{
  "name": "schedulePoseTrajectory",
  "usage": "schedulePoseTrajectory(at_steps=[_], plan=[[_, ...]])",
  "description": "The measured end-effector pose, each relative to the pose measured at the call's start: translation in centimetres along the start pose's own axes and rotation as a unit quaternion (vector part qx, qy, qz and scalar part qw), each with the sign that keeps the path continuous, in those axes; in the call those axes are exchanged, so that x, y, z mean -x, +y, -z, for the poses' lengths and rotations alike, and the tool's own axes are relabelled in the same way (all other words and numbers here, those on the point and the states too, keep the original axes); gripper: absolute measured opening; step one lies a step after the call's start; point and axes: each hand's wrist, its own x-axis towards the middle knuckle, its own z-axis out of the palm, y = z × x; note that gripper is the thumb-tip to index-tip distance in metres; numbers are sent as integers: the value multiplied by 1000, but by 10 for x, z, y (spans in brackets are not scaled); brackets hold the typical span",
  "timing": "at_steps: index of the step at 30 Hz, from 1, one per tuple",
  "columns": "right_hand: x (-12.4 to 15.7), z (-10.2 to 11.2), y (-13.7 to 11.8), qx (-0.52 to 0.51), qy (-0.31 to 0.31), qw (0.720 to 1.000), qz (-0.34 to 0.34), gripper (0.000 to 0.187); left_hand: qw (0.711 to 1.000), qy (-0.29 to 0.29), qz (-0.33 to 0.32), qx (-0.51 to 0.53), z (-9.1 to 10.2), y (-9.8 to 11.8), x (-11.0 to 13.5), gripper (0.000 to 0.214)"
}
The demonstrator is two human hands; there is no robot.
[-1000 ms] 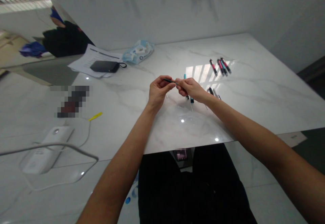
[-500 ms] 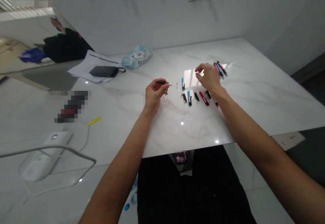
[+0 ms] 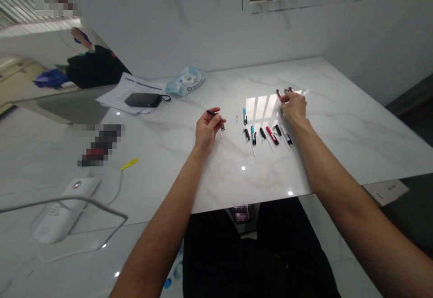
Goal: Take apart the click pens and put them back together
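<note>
My left hand (image 3: 207, 129) is closed round a thin black pen part (image 3: 214, 113), held just above the white marble table (image 3: 338, 122). My right hand (image 3: 293, 107) reaches far right, its fingers pinched on the group of red and black pens (image 3: 283, 93) lying in the window's reflection. Between the hands lies a row of pen pieces: a teal barrel (image 3: 244, 116), a second teal piece (image 3: 252, 135), a red piece (image 3: 271, 135), black caps (image 3: 262, 132) and thin white refills.
At the back left lie a black pouch (image 3: 141, 99) on papers (image 3: 130, 86) and a blue-white packet (image 3: 185, 80). A yellow strip (image 3: 128, 164) and a white device (image 3: 64, 212) with a grey cable sit at the left. A dark-clothed person (image 3: 94, 66) is far left.
My right hand let go of the black pen part and moved right and away to the pens at the far right. My left hand kept the part and sank slightly.
</note>
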Motion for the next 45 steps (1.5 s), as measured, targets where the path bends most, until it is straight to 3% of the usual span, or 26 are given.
schedulePoseTrajectory(at_steps=[8,12,16,18,23,25,30,34,36,40,45], plan=[[0,4,7,9,33,999,-15,23,997,40,-13,-66,2,-7,-3,42],[10,5,-17,-26,34,996,79,31,991,34,-25,-124,2,-8,-2,39],[24,1,-59,-87,-83,963,240,41,988,32,-24,-146,3,-7,-3,28],[28,-2,-77,-113,-151,940,286,43,988,29,-24,-147,4,-7,-3,25],[20,-3,-90,-123,-300,903,283,77,991,12,-28,-127,6,-9,-2,35],[16,-4,-88,-104,-333,895,279,88,992,5,-25,-120,6,-9,-2,41],[13,-10,-84,-71,-326,890,310,80,993,2,-22,-119,6,-10,-2,48],[23,-3,-98,-71,-268,899,341,78,994,15,-16,-103,6,-11,-3,48],[36,5,-113,-106,-240,891,372,82,995,21,-9,-95,6,-11,-3,50],[67,17,-144,-161,-247,852,432,80,998,10,19,-64,8,-10,-2,56],[82,17,-151,-167,-260,847,433,73,998,-2,50,-32,9,-8,-1,55]])
